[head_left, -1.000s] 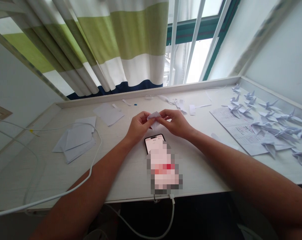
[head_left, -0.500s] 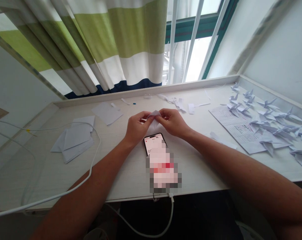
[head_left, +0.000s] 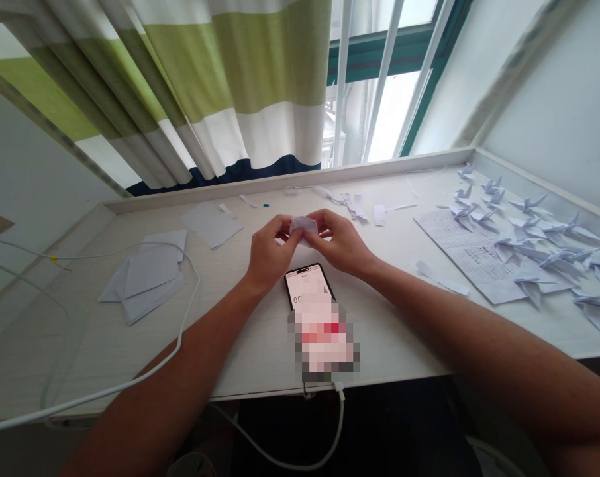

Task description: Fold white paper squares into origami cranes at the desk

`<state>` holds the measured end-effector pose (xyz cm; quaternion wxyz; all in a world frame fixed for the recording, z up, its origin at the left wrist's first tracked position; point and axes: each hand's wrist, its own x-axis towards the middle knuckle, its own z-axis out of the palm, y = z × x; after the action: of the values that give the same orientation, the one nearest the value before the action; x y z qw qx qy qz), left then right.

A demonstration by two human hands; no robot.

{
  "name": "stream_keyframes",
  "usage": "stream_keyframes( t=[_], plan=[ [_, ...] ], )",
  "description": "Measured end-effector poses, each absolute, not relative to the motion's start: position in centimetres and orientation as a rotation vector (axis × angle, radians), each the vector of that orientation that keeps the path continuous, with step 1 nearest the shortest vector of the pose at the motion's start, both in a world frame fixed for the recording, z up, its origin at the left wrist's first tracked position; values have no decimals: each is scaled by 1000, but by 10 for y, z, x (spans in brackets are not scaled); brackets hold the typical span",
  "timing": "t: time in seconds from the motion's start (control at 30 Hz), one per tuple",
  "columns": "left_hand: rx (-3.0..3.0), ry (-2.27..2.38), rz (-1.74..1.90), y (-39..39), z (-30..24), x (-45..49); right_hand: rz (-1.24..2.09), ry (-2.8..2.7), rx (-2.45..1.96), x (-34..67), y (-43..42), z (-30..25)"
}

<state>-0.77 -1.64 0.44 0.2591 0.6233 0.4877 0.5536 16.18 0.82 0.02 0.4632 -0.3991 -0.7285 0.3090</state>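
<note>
The left hand (head_left: 270, 248) and the right hand (head_left: 340, 244) are both curled closed, gripping a small folded paper (head_left: 303, 226) between their fingertips from either side. The paper is being held in the air above the counter (head_left: 230, 278), just far of a phone (head_left: 300, 285), so it is not touching the surface. Its exact folds are too small to make out. The phone is lying face up on the near part of the counter, with a pixelated blur covering its lower half, and a white charging cable (head_left: 280, 457) is hanging from its near end over the counter's edge.

To the left, a paper stack (head_left: 148, 275) is lying in a loose, overlapping pile, with a loose sheet (head_left: 211, 225) sitting farther along toward the far edge. A second white cable (head_left: 188, 265) is curving across the left part of the counter. Paper scraps (head_left: 354, 205) are scattered along the far edge. To the right, origami cranes (head_left: 533, 238) are crowding the counter's corner, many of them resting on a printed sheet (head_left: 459, 245). Beyond the counter, a striped curtain (head_left: 220, 79) is hanging beside a barred window (head_left: 392, 112).
</note>
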Motion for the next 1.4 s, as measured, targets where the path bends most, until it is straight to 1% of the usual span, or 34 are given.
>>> stream_keyframes(
  t=[0.13, 0.37, 0.6, 0.9, 1.13, 1.4],
  plan=[
    [1615, 1335, 1511, -13, 0, -7, 805, -1767, -1027, 161, 11, -3],
    [1485, 1283, 1383, -10, -5, -8, 659, -1897, -1021, 162, 8, -2],
    [1379, 1181, 1377, -8, -6, -8, 698, -1787, -1056, 161, 9, -3],
    [1391, 1175, 1321, -8, -4, -12, 699, -1795, -1063, 161, 9, -3],
    [1371, 1144, 1206, -7, -7, -13, 689, -1801, -1105, 162, 11, -4],
    [1397, 1244, 1127, -7, -4, -15, 726, -1762, -1152, 165, 15, -5]
  ],
)
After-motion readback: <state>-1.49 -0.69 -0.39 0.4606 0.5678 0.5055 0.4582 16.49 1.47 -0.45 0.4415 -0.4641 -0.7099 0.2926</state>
